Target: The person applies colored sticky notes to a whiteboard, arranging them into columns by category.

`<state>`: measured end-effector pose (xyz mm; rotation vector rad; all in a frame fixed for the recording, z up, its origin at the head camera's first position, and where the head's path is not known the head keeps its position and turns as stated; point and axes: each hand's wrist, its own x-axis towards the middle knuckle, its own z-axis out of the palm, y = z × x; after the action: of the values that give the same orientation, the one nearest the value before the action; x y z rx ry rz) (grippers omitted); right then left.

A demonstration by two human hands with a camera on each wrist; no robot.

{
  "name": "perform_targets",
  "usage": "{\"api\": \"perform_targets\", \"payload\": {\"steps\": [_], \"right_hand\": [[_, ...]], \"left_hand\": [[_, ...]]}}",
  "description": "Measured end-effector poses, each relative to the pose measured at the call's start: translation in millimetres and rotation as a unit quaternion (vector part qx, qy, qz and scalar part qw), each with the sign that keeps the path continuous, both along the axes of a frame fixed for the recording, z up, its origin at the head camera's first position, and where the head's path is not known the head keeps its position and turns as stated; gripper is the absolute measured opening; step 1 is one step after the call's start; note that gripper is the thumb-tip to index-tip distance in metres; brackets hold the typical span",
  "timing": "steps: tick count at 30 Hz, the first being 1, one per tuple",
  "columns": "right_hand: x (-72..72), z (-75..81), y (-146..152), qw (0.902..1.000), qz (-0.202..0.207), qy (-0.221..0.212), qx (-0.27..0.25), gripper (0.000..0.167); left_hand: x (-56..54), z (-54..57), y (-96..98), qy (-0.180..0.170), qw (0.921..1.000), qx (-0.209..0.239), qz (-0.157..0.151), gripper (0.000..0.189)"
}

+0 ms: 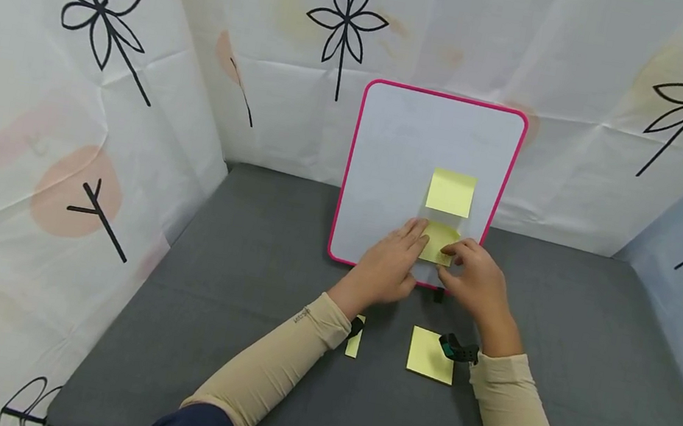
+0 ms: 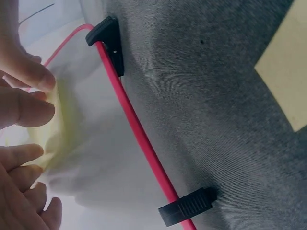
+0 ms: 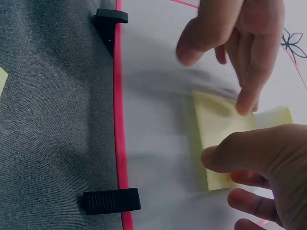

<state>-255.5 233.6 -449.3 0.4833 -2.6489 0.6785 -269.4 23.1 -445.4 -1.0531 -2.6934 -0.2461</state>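
The left hand (image 1: 383, 264) lays nearly straight fingers at the lower yellow note (image 1: 439, 243); the right hand (image 1: 480, 278) bends at its corner — pinching or not, I cannot tell.

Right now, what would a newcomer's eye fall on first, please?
Probably the pink-edged whiteboard, near mid-picture, with an upper note and lower note, both yellow, right of its centre. The left hand and right hand are at the lower one. Black flowers mark the backdrop.

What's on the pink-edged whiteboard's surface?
The whiteboard bears an upper yellow note and a lower yellow note. The left hand and right hand partly cover the lower one. Whatever lies behind the notes cannot be seen.
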Motion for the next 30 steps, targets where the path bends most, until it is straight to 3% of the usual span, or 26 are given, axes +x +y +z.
{"api": "perform_targets", "payload": {"steps": [5,9,15,21,30], "right_hand": [[-1.4,2.1,-6.3,0.9976,0.04,0.047,0.031,0.024],[-4.1,0.3,-10.5,0.9863,0.093,0.11,0.081,0.039],[-6.3,-2.9,-10.6,0.9719,0.114,0.163,0.126,0.051],[-7.8,-4.2,-13.3,0.9649,0.128,0.178,0.145,0.059],[-7.6,-3.1,-17.7,0.9679,0.116,0.16,0.156,0.065]], "left_hand": [[-1.2,-2.9,-0.7,-0.005,0.9997,-0.018,0.015,0.074],[-1.5,-6.5,0.3,-0.007,0.9995,-0.024,0.019,0.077],[-2.1,-9.2,0.9,-0.007,0.9995,-0.024,0.02,0.079],[-0.2,-9.8,-0.6,-0.013,0.9992,-0.032,0.022,0.084],[-2.0,-11.6,-1.1,-0.012,0.999,-0.039,0.02,0.085]]}}
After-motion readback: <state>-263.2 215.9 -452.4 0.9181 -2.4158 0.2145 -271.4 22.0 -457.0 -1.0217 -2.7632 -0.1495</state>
